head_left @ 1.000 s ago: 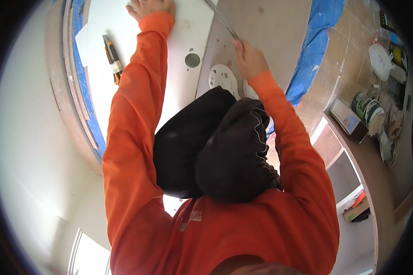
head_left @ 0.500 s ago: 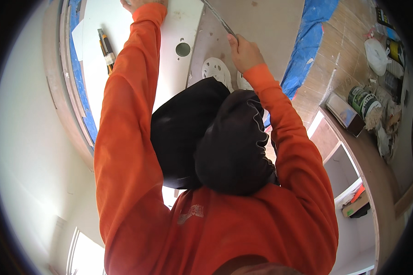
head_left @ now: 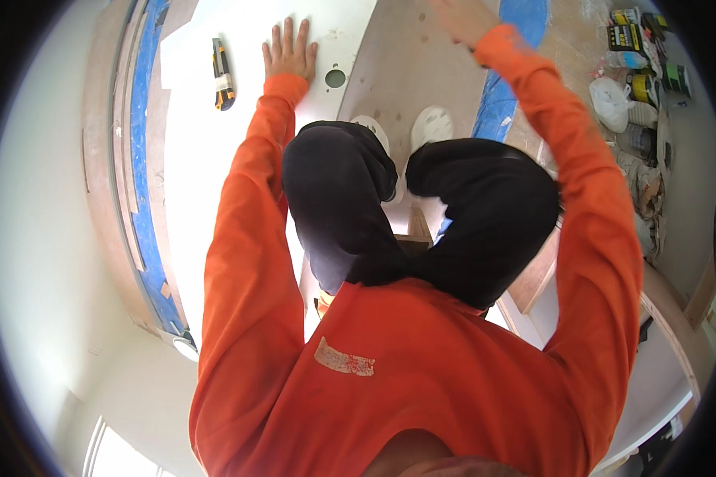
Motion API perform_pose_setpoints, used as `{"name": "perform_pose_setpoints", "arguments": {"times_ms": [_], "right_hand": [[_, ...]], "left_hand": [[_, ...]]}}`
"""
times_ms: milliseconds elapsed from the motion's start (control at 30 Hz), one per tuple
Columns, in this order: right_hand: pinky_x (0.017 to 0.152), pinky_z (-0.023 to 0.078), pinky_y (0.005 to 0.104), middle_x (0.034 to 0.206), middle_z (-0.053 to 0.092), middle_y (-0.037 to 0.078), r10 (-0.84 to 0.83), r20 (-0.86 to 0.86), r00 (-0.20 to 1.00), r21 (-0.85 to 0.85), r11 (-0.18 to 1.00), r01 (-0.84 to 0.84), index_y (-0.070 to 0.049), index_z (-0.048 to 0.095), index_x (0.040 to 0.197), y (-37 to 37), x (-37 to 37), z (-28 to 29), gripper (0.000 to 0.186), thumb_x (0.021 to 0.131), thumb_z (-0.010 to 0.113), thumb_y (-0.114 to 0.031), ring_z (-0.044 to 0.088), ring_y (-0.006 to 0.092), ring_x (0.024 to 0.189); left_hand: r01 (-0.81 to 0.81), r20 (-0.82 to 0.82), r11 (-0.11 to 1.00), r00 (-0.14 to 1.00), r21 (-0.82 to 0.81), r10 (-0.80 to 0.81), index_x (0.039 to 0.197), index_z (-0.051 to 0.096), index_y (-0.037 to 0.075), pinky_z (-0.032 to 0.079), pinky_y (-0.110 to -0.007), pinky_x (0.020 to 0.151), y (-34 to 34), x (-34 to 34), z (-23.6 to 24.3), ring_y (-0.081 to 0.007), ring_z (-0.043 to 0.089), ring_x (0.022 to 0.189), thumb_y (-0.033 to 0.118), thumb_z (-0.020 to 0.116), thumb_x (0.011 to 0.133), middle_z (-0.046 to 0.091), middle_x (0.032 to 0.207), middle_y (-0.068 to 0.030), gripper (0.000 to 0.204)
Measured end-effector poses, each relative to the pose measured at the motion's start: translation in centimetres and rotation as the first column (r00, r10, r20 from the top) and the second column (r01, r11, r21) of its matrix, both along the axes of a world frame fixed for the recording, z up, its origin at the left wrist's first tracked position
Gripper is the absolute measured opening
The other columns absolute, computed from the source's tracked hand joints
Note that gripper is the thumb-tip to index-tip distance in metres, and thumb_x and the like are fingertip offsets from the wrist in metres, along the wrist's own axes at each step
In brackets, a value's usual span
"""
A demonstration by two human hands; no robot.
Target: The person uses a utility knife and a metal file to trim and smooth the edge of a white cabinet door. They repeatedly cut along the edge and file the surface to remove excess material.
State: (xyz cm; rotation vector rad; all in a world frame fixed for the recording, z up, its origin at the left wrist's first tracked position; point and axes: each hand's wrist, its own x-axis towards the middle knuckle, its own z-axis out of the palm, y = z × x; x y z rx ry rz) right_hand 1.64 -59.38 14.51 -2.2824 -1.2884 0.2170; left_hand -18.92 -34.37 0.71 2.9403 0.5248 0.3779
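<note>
My left hand (head_left: 290, 60) lies flat on a white board (head_left: 195, 151), its fingers spread and holding nothing. To its left on the board rests a black and orange utility knife (head_left: 223, 77) with pale tape round its handle. A round hole (head_left: 335, 78) with smaller holes beside it is cut through the board, right of that hand. My right hand (head_left: 465, 22) is up at the top edge over a brownish sheet (head_left: 394, 60). Motion smears it and the frame cuts it off, so its fingers and anything in them do not show.
Blue sheeting (head_left: 497, 107) runs along the brownish sheet's right side, and a blue strip (head_left: 139, 159) lies beyond the white board. My pale shoes (head_left: 432, 127) stand on the sheet. Tubs, cans and a white plastic bag (head_left: 609, 103) line the right; a cabinet frame (head_left: 672, 342) is lower right.
My left hand has come into full view, flat on the board. My right hand has moved up and right; the thin rod-like tool it held is out of sight. My knees have spread apart.
</note>
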Motion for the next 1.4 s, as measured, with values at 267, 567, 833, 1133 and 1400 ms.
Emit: {"name": "perform_pose_setpoints", "arguments": {"times_ms": [267, 567, 833, 1133, 1400], "right_hand": [[0.081, 0.046, 0.0532, 0.094, 0.063, 0.03, -0.504, -0.395, 0.768, -0.212, 0.864, 0.457, -0.003, 0.055, 0.105, -2.5, -14.4, -7.5, 0.044, 0.1, 0.037, -0.042, 0.06, 0.0475, 0.089], [0.074, 0.046, 0.0559, 0.083, 0.063, 0.029, -0.551, -0.539, 0.637, -0.317, 0.834, 0.452, -0.003, 0.051, 0.096, -1.6, -20.6, -6.8, 0.039, 0.1, 0.038, -0.039, 0.061, 0.0495, 0.083], [0.08, 0.046, 0.0582, 0.09, 0.064, 0.03, -0.608, -0.374, 0.7, -0.295, 0.794, 0.532, -0.003, 0.054, 0.106, 3.4, -17.0, -9.9, 0.039, 0.1, 0.037, -0.038, 0.059, 0.0526, 0.091], [0.08, 0.046, 0.0581, 0.089, 0.063, 0.03, -0.561, -0.297, 0.773, -0.236, 0.827, 0.51, -0.002, 0.057, 0.103, 2.4, -18.3, -9.9, 0.045, 0.1, 0.035, -0.041, 0.06, 0.0506, 0.091], [0.077, 0.045, 0.0574, 0.087, 0.063, 0.031, -0.633, -0.328, 0.701, -0.279, 0.774, 0.568, -0.001, 0.057, 0.099, 2.4, -16.1, -10.9, 0.043, 0.1, 0.036, -0.039, 0.058, 0.0514, 0.088]], "left_hand": [[-0.061, 0.038, 0.998, 0.997, -0.018, 0.061, 0.152, 0.022, 0.026, 0.009, -0.055, 0.117, -2.0, -0.4, 0.6, -0.0327, 0.012, 0.146, 0.044, 0.029, 0.099, 0.017, 0.159, -0.0065, 0.056], [-0.108, 0.0, 0.994, 0.994, 0.009, 0.108, 0.151, 0.024, 0.029, 0.011, -0.054, 0.117, -2.2, -1.7, 2.2, -0.03, 0.015, 0.146, 0.038, 0.032, 0.099, 0.021, 0.158, -0.0049, 0.054], [-0.086, 0.038, 0.996, 0.996, 0.0, 0.086, 0.15, 0.027, 0.027, 0.015, -0.057, 0.115, -2.3, -1.4, 2.9, -0.0324, 0.018, 0.145, 0.038, 0.036, 0.096, 0.023, 0.157, -0.0077, 0.056], [-0.112, 0.0, 0.993, 0.994, 0.019, 0.112, 0.15, 0.028, 0.025, 0.016, -0.059, 0.113, -1.9, -1.7, 2.4, -0.0343, 0.02, 0.144, 0.038, 0.037, 0.094, 0.024, 0.156, -0.0091, 0.057], [-0.107, 0.054, 0.994, 0.993, -0.019, 0.108, 0.149, 0.03, 0.025, 0.016, -0.059, 0.113, -2.3, -1.2, 3.0, -0.0342, 0.021, 0.144, 0.038, 0.038, 0.094, 0.025, 0.156, -0.0091, 0.057]]}}
